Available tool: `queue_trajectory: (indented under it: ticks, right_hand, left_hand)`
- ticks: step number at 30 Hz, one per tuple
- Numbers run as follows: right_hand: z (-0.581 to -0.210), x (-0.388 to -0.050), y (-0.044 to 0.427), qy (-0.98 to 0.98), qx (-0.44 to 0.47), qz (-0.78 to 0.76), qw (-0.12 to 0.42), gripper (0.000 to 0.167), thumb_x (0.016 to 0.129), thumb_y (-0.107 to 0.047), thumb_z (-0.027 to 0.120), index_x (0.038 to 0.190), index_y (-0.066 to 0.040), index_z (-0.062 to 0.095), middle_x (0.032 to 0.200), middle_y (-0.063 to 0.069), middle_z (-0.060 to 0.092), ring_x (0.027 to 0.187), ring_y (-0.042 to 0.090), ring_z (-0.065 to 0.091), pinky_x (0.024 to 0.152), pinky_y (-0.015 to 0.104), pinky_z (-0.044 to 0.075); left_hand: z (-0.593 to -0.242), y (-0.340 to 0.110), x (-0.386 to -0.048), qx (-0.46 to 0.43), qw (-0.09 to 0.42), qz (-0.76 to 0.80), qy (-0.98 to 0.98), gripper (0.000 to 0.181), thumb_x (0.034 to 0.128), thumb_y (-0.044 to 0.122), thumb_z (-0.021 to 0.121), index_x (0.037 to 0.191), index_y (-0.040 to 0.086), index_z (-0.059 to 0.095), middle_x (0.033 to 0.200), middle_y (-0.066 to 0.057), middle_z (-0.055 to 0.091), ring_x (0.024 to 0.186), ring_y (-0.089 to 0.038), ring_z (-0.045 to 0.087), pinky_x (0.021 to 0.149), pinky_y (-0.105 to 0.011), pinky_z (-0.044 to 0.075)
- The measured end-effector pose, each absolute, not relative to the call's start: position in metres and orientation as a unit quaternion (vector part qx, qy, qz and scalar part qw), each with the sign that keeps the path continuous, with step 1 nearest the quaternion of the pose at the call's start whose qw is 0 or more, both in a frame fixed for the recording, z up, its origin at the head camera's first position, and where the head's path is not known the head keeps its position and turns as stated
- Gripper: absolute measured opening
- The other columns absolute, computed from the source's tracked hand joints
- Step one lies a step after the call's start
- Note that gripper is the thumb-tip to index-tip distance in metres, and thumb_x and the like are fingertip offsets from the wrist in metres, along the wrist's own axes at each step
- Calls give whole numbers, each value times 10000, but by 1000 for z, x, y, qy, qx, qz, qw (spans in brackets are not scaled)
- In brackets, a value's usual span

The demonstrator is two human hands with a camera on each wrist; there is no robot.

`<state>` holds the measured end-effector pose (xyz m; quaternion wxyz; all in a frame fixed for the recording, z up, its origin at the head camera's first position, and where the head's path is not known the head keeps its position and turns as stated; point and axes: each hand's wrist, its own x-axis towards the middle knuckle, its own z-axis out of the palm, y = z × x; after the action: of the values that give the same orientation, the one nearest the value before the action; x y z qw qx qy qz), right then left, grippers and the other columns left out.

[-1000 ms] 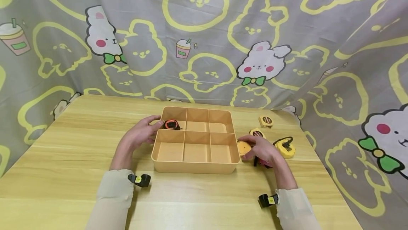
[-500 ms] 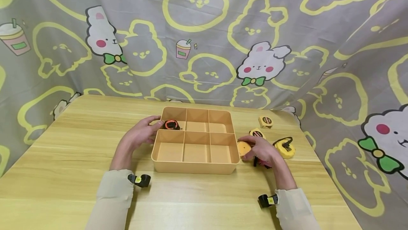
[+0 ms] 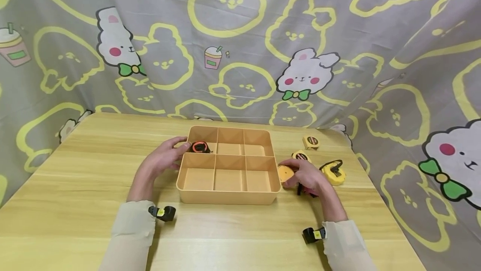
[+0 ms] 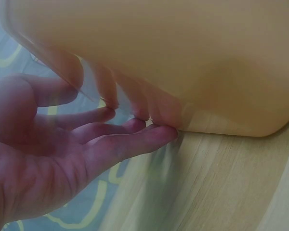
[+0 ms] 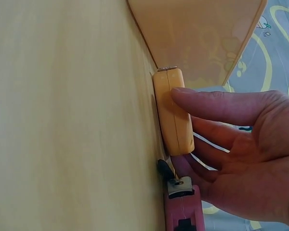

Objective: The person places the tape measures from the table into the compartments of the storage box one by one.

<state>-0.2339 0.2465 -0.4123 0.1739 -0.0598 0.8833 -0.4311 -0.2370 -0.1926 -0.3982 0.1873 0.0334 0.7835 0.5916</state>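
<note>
A tan six-compartment box sits mid-table. My left hand is at its left side; in the left wrist view the extended fingertips touch the outer wall. In the back-left compartment lies a black tape measure with a red-orange ring. Just off the box's right wall, my right hand holds an orange tape measure between thumb and fingers. The right wrist view shows this orange case on the tabletop against the box. Partly under that hand is a pink tape measure.
Right of the box lie a yellow tape measure at the back, another yellow tape measure nearer the box, and a larger yellow tape measure with a black strap. A patterned grey curtain hangs behind the wooden table.
</note>
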Motion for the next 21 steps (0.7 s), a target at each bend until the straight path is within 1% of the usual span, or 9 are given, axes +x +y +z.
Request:
queue_trajectory:
  ticks: [3, 5, 9, 11, 13, 16, 19, 21]
  right_hand:
    - [-413, -235, 246, 882, -61, -433, 173, 731, 673, 11, 855, 1363, -53, 623, 1304, 166, 658, 995, 252, 625, 796, 301, 532]
    - [-414, -235, 246, 886, -61, -426, 170, 724, 679, -4, 860, 1362, -63, 627, 1316, 156, 657, 1056, 257, 620, 857, 322, 523]
    - [-414, -235, 247, 891, -64, -416, 168, 708, 700, -38, 862, 1367, -76, 626, 1343, 145, 650, 1184, 281, 593, 1003, 417, 484]
    - [-414, -235, 247, 891, -64, -417, 169, 707, 707, -41, 860, 1371, -73, 621, 1348, 148, 648, 1208, 289, 588, 1040, 451, 465]
    - [-415, -235, 247, 889, -62, -421, 171, 710, 708, -34, 859, 1375, -67, 616, 1345, 152, 648, 1203, 292, 590, 1038, 464, 467]
    - [-415, -235, 246, 887, -60, -424, 173, 715, 708, -25, 858, 1378, -61, 610, 1336, 154, 649, 1188, 289, 594, 1023, 451, 474]
    - [-415, -236, 246, 886, -58, -425, 175, 716, 708, -19, 858, 1378, -59, 608, 1327, 150, 650, 1177, 278, 596, 996, 414, 485]
    - [-415, -236, 245, 885, -56, -427, 176, 722, 701, 0, 855, 1376, -54, 606, 1320, 155, 651, 1140, 274, 605, 945, 382, 507]
  left_hand:
    - [-399, -193, -237, 34, 188, 591, 783, 635, 1112, 289, 396, 1626, 37, 121, 1605, -304, 305, 1435, -482, 387, 1018, -550, 516]
    - [-400, -194, -237, 36, 188, 591, 784, 637, 1112, 293, 396, 1627, 39, 122, 1606, -304, 302, 1437, -482, 385, 1018, -550, 516]
    - [-400, -194, -237, 38, 187, 588, 786, 637, 1112, 294, 394, 1626, 36, 122, 1606, -309, 299, 1437, -483, 383, 1011, -547, 522]
    - [-400, -194, -237, 39, 187, 588, 786, 636, 1112, 293, 393, 1626, 34, 122, 1605, -308, 300, 1436, -482, 385, 1009, -546, 523]
    - [-400, -194, -237, 38, 187, 587, 787, 633, 1112, 289, 392, 1626, 34, 124, 1607, -307, 298, 1436, -483, 385, 1008, -546, 524]
    - [-400, -194, -238, 37, 188, 587, 787, 630, 1113, 282, 390, 1625, 32, 123, 1609, -307, 293, 1437, -485, 381, 1008, -547, 524]
    - [-400, -194, -238, 35, 188, 586, 787, 629, 1113, 280, 389, 1625, 31, 122, 1608, -307, 296, 1438, -484, 381, 1007, -545, 525]
    - [-400, -194, -238, 35, 188, 586, 787, 632, 1113, 284, 392, 1625, 31, 122, 1604, -307, 304, 1436, -482, 386, 1008, -544, 525]
